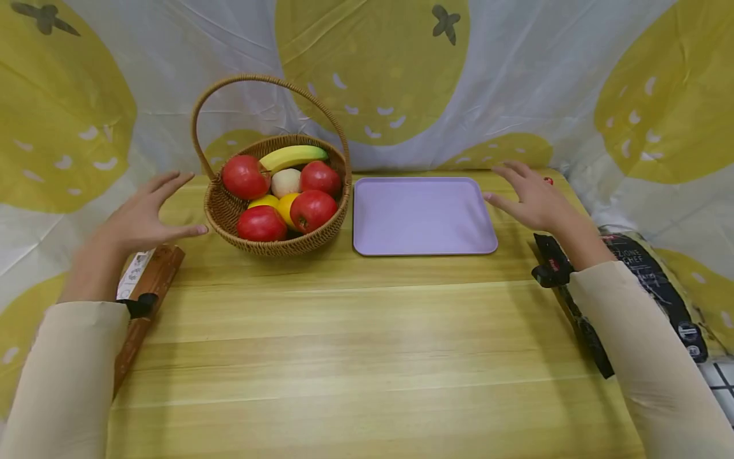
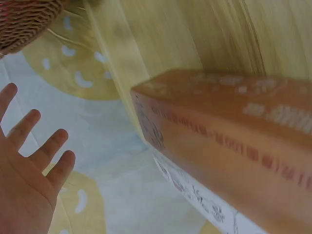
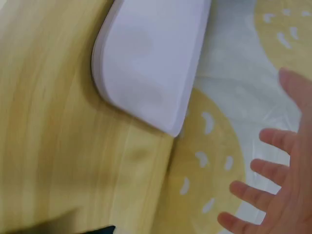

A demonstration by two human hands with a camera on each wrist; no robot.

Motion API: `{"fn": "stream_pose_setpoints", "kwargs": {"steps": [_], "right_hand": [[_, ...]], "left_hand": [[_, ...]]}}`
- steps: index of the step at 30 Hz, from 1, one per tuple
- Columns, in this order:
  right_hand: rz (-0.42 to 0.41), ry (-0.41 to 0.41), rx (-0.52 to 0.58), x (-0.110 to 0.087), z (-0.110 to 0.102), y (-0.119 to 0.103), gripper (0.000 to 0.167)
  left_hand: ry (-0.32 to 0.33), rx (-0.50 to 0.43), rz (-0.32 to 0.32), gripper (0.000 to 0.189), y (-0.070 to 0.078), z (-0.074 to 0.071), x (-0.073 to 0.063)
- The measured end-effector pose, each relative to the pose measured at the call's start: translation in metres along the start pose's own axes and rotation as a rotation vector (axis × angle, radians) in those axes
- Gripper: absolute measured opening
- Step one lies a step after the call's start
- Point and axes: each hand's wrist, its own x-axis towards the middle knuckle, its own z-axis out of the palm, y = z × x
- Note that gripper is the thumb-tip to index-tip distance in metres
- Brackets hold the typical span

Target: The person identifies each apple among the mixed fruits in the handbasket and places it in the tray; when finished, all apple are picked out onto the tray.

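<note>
The left grip and right grip are spread, released, nothing held. On the bench, the wicker basket is found just right of the left grip; the lilac tray, long axis laid sideways, is flanked closely by the right grip; fruit is nested in the basket.

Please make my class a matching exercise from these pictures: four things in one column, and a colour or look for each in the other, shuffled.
Things:
1. Basket
2. Tray
3. Banana
4. Box

Descriptions:
A. Yellow, turning green at one end
B. Brown, with printing on it
C. Woven, with a tall arched handle
D. Flat and pale purple

Right pairs: 1-C, 2-D, 3-A, 4-B
</note>
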Motion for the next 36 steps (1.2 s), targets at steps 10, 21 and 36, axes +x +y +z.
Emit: {"fn": "stream_pose_setpoints", "kwargs": {"steps": [10, 21, 36], "right_hand": [[0.018, 0.093, 0.151, -0.016, 0.025, -0.004, 0.071], [0.063, 0.060, 0.244, -0.026, 0.061, -0.016, 0.062], [0.114, 0.090, 0.269, -0.033, 0.091, -0.012, 0.046]], "left_hand": [[0.218, -0.198, 0.022, 0.087, 0.038, 0.011, -0.015], [0.288, -0.144, 0.095, 0.086, 0.086, 0.021, -0.002], [0.346, -0.126, 0.051, 0.090, 0.114, 0.029, 0.023]]}}
